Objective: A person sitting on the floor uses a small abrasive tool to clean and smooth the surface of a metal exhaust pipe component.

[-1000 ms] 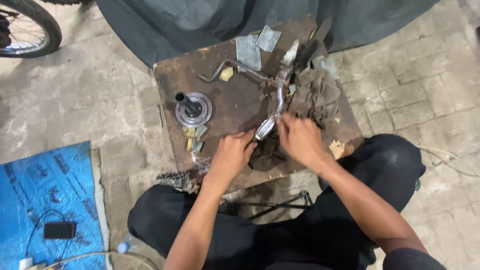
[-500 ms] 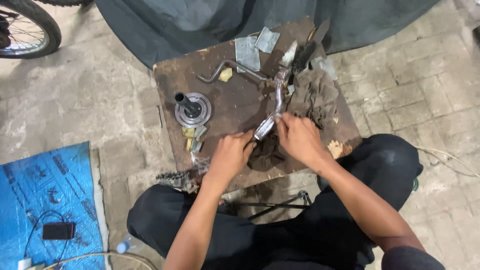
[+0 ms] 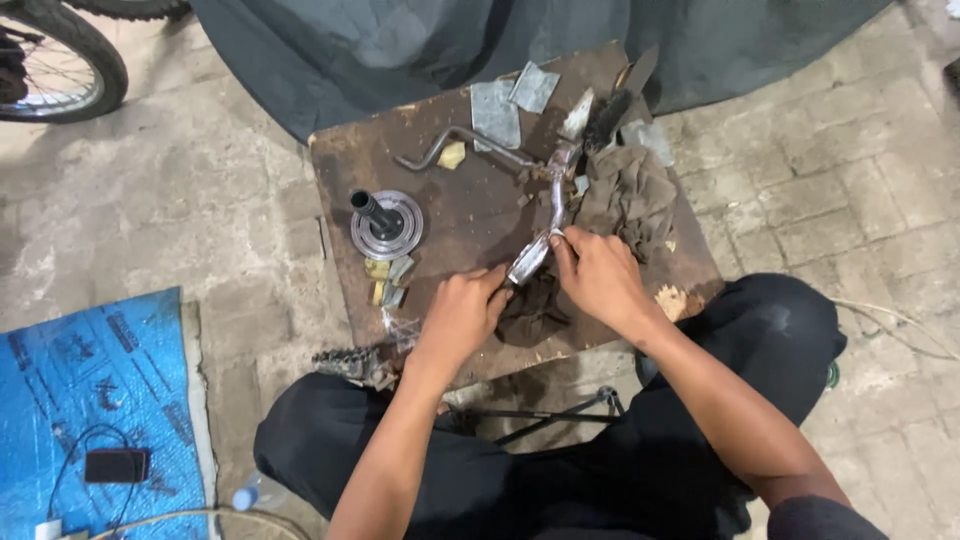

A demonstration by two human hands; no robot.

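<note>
A bent chrome metal lever (image 3: 549, 205) lies on a worn brown wooden board (image 3: 450, 230). My right hand (image 3: 598, 277) grips the lever's near end with the fingertips. My left hand (image 3: 462, 312) is closed at the same end from the left, fingers touching it. A dark rag (image 3: 530, 308) lies under and between both hands. A larger grey-brown rag (image 3: 628, 195) sits just right of the lever.
A round metal disc with a black shaft (image 3: 384, 222), a thin bent rod (image 3: 440, 148), sandpaper sheets (image 3: 496, 112) and small brass pieces (image 3: 388, 280) lie on the board. A bicycle wheel (image 3: 55, 60) is far left, a blue sheet (image 3: 90, 400) with a phone near left.
Both hands stay on the lever's near end; only small finger shifts show. Nothing else has moved.
</note>
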